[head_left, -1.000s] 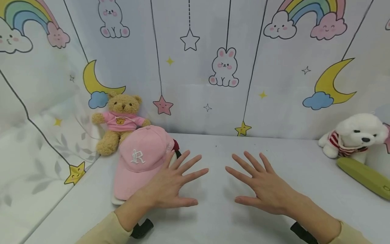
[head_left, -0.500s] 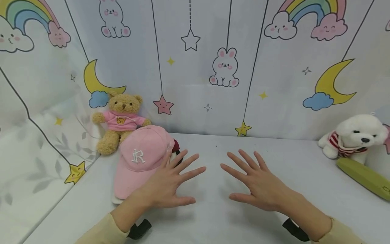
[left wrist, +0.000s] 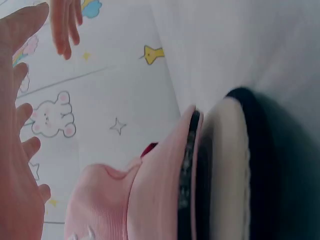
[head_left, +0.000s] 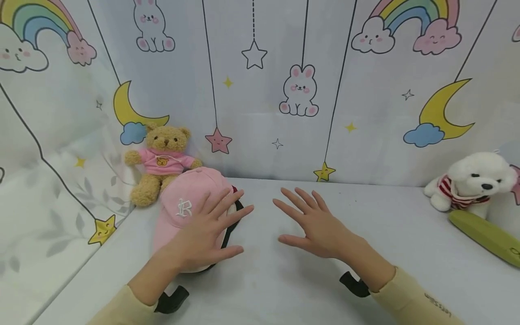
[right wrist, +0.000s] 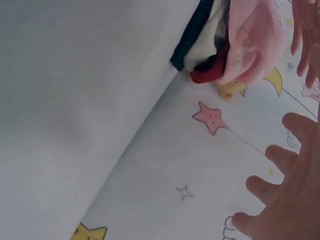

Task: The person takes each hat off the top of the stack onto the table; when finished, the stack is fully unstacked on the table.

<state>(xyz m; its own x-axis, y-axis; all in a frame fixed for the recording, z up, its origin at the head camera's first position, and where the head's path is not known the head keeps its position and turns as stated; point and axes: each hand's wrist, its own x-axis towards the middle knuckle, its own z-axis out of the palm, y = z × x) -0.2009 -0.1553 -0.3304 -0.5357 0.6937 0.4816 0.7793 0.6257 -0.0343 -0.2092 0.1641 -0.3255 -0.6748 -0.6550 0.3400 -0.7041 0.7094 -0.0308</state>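
Observation:
A pink baseball cap (head_left: 197, 183) with a white letter on its front sits at the left of the white table. It tops a stack of caps; below it show a cream cap (left wrist: 227, 160), a dark cap (left wrist: 262, 190) and a bit of red cap (right wrist: 214, 70). My left hand (head_left: 199, 239), fingers straight and spread, overlaps the pink cap in the head view and holds nothing. In the left wrist view, there is a gap between that hand and the cap. To the right, my right hand (head_left: 321, 228) hovers over the table, fingers likewise spread, holding nothing.
A teddy bear (head_left: 162, 158) in a pink top sits behind the caps, against the printed backdrop (head_left: 252, 104). At the far right are a white plush dog (head_left: 475, 178) and a long green case-like object (head_left: 483, 234). The white table (head_left: 276, 289) lies under both hands.
Both hands have shifted left and slightly up in the head view, the right one farther. The left now covers more of the pink cap. The caps and toys stay put.

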